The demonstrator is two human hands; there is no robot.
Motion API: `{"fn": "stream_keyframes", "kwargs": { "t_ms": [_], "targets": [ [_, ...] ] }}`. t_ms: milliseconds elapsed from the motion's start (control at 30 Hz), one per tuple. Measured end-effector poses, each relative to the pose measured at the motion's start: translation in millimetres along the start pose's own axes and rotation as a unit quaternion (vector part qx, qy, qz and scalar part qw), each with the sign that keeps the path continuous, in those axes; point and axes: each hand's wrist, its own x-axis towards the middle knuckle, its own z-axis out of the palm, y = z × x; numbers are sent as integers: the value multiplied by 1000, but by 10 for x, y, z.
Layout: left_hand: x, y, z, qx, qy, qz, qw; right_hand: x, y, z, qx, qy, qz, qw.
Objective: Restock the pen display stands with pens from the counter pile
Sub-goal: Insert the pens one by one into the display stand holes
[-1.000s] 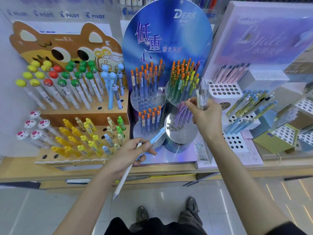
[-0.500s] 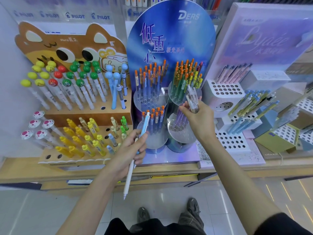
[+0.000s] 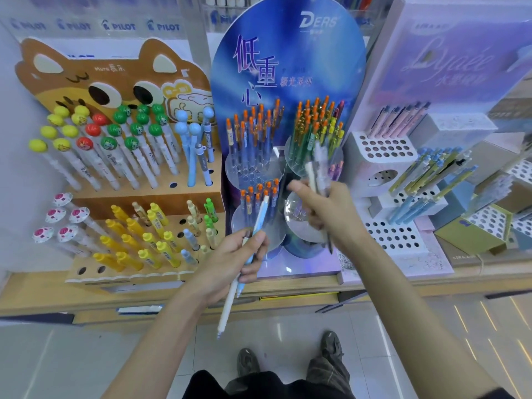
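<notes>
1. Swung up from the low slant of a second ago, the two pens are now carried steeper, right in front of the blue DERS stand, where four clear round trays are mounted.
2. Its lower right tray is seen almost bare, and is judged the likely gap to be filled.
3. The right hand is wrapped round a bundle of clear pens, held upright before the upper right tray; its fingertips are blurred.
4. The left hand is clamped mid-barrel on the two pens, one pale blue, one white, with the tips hung towards the floor.
5. Risk now: with both hands loaded, a single pen must be fed out by fingers alone, and a loosened grip could let the bundle be spilled to the floor.
6. The orange-capped pens packed just beside could be knocked askew if a barrel is driven in at a slant.
</notes>
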Motion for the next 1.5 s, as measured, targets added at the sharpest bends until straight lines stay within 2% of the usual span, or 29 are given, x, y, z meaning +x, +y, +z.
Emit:
{"fn": "stream_keyframes", "kwargs": {
  "t_ms": [100,167,267,333,467,600,833,933,1033,1100,1233,1400,1500],
  "targets": [
    [57,36,125,9,-36,-20,999,-104,40,108,14,-63,42,997],
    [109,50,224,6,-48,-20,999,-132,58,66,48,-66,57,995],
    [219,69,388,21,-53,-7,998,-141,47,-131,39,-68,69,995],
    [318,79,520,38,-34,-2,999,-139,52,-314,65,-61,73,993],
    [526,63,797,35,35,9,999,-126,56,-789,219,-55,91,970],
    [721,39,1203,57,62,4,996,-108,63,-1277,289,-36,107,951],
    [1100,-40,2102,99,113,40,988,-47,53,-1917,341,-111,111,927],
    [1247,-107,2371,132,144,61,979,-15,99,-2142,329,-157,118,924],
    [1330,-208,2548,147,174,48,973,20,155,-2381,295,-171,134,930],
    [1349,-276,2652,130,172,29,976,29,177,-2542,247,-143,134,949],
    [1372,-344,2775,110,172,4,979,7,201,-2777,96,-78,80,989],
    [1383,-375,2773,154,146,-31,977,18,187,-2957,101,-73,80,989],
    [1342,-408,2742,150,137,-57,977,17,206,-2936,63,-59,72,994]
  ]
}}
